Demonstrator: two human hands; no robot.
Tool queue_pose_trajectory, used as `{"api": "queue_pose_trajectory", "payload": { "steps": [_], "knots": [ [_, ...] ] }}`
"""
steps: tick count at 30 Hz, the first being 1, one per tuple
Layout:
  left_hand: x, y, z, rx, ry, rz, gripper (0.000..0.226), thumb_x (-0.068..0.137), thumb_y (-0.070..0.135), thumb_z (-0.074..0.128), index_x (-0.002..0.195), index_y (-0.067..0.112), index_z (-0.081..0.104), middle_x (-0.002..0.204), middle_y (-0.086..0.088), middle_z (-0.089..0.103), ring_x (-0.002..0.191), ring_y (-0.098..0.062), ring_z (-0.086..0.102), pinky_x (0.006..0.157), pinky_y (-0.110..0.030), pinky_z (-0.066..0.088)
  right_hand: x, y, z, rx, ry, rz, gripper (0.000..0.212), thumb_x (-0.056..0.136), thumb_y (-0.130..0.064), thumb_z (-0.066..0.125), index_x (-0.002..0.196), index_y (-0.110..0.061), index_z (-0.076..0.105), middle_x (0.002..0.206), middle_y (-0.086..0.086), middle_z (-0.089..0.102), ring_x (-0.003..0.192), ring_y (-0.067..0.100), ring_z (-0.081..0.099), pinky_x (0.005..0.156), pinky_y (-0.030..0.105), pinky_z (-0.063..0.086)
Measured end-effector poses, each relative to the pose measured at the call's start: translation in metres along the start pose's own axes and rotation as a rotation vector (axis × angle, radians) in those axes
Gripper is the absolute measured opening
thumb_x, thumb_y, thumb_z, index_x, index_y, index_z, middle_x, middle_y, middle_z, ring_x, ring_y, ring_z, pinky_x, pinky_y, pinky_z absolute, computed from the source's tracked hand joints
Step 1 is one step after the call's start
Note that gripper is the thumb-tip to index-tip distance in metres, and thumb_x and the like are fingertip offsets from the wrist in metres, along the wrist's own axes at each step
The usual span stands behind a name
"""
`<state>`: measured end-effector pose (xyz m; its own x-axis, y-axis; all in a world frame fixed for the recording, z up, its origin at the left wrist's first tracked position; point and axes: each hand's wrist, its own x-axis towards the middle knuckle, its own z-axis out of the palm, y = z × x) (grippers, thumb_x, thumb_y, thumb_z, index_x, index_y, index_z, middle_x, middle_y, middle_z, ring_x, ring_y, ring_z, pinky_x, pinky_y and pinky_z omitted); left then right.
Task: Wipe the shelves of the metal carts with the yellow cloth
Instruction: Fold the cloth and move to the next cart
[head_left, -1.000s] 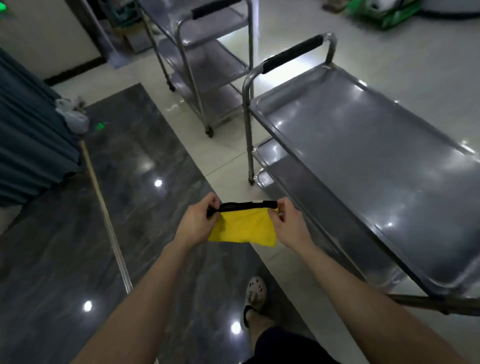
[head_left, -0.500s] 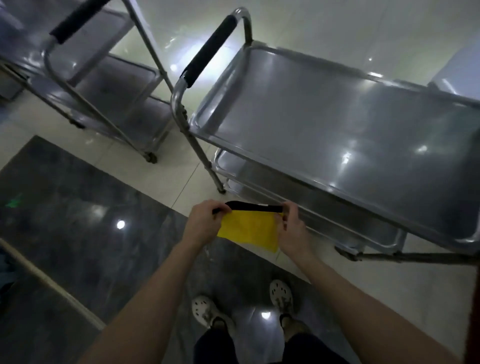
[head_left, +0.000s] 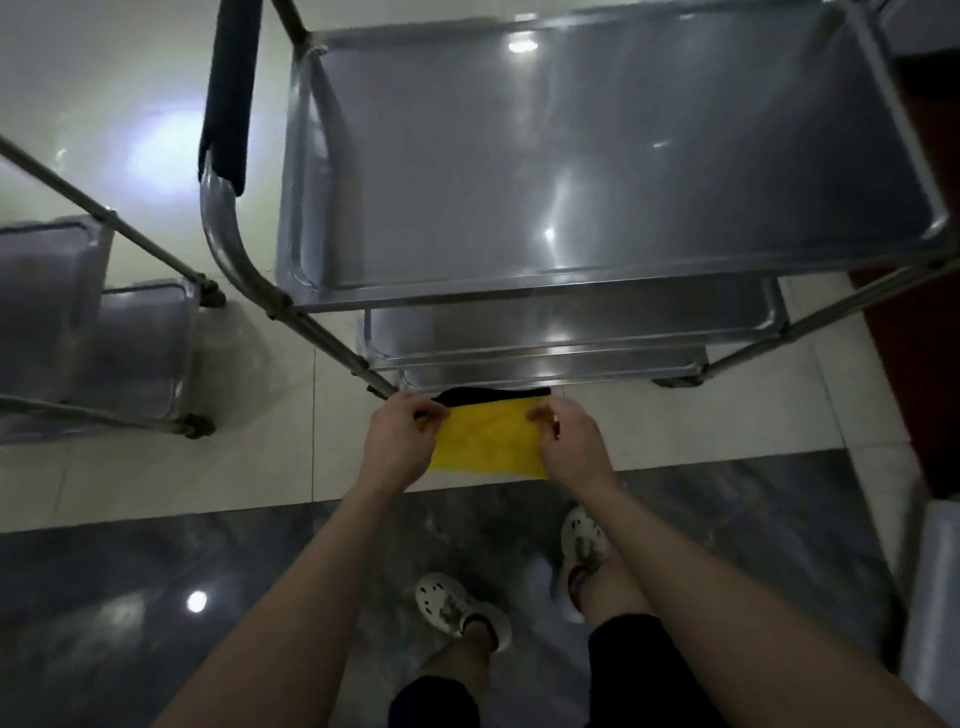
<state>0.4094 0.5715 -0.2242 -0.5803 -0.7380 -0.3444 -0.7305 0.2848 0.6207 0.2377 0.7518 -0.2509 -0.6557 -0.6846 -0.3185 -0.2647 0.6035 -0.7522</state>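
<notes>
Cart (head_left: 571, 291) now sits square ahead of the person, closer than 0.5 s ago; second cart (head_left: 78, 322) has slid to the left edge of view. Hands unchanged: left hand (head_left: 400, 441) and right hand (head_left: 569, 447) each still pinch a top corner of the yellow cloth (head_left: 488, 441), stretched between them in the air on the cart's near side. Top shelf (head_left: 519, 156) and lower shelves (head_left: 571, 322) show only light glare.

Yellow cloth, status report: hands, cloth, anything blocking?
Left hand, right hand each pinch yellow cloth at top corners. Cloth in air, short of near cart. Top shelf: nothing on it.
</notes>
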Motion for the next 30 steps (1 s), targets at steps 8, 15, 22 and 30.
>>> {"api": "queue_pose_trajectory", "payload": {
  "steps": [8, 15, 22, 30],
  "knots": [
    [0.072, -0.066, 0.05, 0.018, -0.006, 0.053, 0.039, 0.089, -0.006, 0.068, 0.116, 0.02, 0.079, 0.129, -0.006, 0.067, 0.112, -0.031, 0.067, 0.09, -0.034, 0.055, 0.059, 0.045, 0.07, -0.072, -0.012, -0.075, 0.055, 0.088, -0.017, 0.072, 0.142, -0.023, 0.059, 0.148, -0.001, 0.05, 0.116, 0.023, 0.059, 0.09, 0.027, 0.046],
    [0.164, -0.099, 0.086, -0.14, 0.181, 0.151, 0.039, 0.083, -0.005, 0.07, 0.107, 0.02, 0.086, 0.126, 0.001, 0.073, 0.112, -0.017, 0.067, 0.099, -0.028, 0.054, 0.143, 0.085, 0.122, -0.051, 0.135, -0.194, 0.061, 0.087, -0.02, 0.061, 0.148, -0.016, 0.053, 0.15, 0.007, 0.046, 0.113, 0.023, 0.057, 0.081, 0.027, 0.039],
    [0.259, -0.123, 0.094, 0.11, 0.313, 0.323, 0.034, 0.1, 0.014, 0.07, 0.132, 0.019, 0.077, 0.152, -0.006, 0.059, 0.136, -0.024, 0.058, 0.109, -0.023, 0.042, 0.245, 0.076, 0.156, -0.484, 0.277, -0.294, 0.053, 0.107, -0.037, 0.05, 0.154, -0.014, 0.046, 0.17, 0.019, 0.025, 0.15, 0.038, 0.034, 0.118, 0.052, 0.037],
    [0.224, -0.221, 0.128, -0.265, 1.114, 0.629, 0.027, 0.095, 0.026, 0.078, 0.111, 0.023, 0.056, 0.103, 0.007, 0.05, 0.087, -0.004, 0.054, 0.077, -0.011, 0.041, 0.259, 0.094, 0.177, -0.65, 0.376, -0.292, 0.061, 0.109, -0.061, 0.028, 0.159, -0.029, 0.041, 0.175, 0.016, 0.018, 0.164, 0.039, 0.001, 0.125, 0.073, -0.001]
  ]
}}
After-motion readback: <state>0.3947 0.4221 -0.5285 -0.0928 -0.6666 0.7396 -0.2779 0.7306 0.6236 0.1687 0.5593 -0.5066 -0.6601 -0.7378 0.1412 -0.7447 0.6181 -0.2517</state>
